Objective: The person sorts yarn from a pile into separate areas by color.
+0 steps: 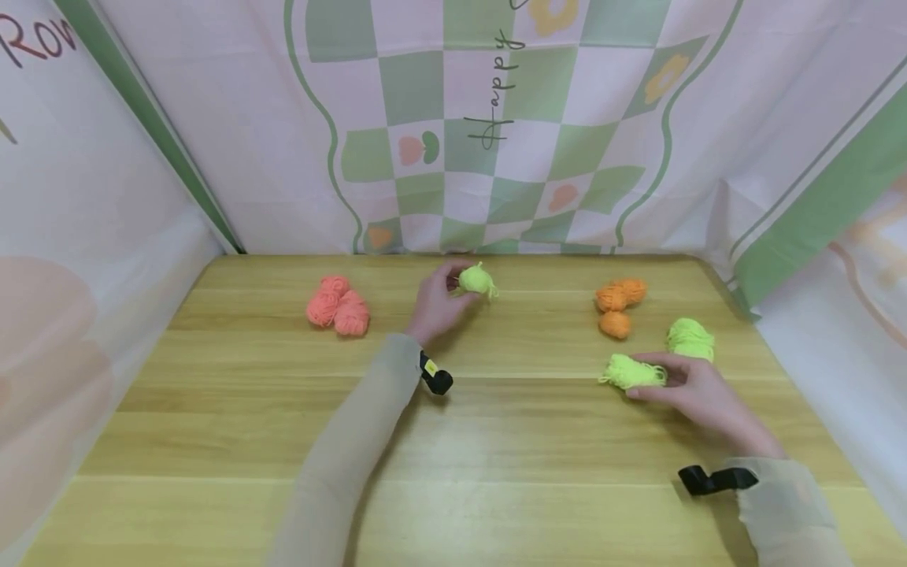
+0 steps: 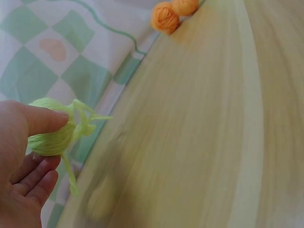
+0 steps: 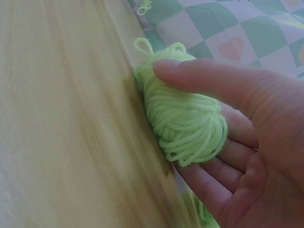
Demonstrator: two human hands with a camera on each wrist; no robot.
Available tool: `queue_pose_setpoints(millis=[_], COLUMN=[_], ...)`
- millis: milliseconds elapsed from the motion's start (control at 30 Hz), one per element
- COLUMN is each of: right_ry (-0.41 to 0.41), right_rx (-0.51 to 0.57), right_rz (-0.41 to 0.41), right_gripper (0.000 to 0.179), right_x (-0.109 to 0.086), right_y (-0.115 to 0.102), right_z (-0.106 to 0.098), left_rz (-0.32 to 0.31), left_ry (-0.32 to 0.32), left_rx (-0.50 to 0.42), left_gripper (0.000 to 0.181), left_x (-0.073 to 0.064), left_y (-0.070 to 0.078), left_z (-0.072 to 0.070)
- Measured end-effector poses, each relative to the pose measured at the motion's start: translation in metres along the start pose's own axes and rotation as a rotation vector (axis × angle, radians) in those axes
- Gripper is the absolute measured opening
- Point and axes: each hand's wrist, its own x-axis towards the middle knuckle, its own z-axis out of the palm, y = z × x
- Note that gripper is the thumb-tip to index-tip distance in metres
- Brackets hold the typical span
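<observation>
My left hand (image 1: 441, 303) pinches a small light-green yarn ball (image 1: 476, 279) near the back middle of the table; loose strands stick out of it in the left wrist view. My right hand (image 1: 697, 390) grips a longer light-green yarn skein (image 1: 633, 372) at the right, thumb on one side and fingers on the other, loops poking out at its end. Just behind that hand lies another green yarn ball (image 1: 690, 339), partly covered by it. A cluster of orange yarn balls (image 1: 613, 307) sits beyond the right hand.
Several pink yarn balls (image 1: 338, 307) lie together at the back left of the wooden table (image 1: 496, 472). A checkered curtain (image 1: 482, 157) hangs along the table's back edge, and white cloth flanks both sides.
</observation>
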Motion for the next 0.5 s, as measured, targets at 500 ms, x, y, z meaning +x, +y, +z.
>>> queue_pose_setpoints(millis=[500], right_ry=[-0.005], right_rx=[-0.008], right_rz=[0.003], right_gripper=[0.064], right_x=[-0.001], right_y=[-0.001], right_z=[-0.001], left_rz=[-0.025], left_ry=[0.069], left_rx=[0.004], left_gripper=[0.05], left_x=[-0.007], left_y=[-0.014], left_z=[-0.035])
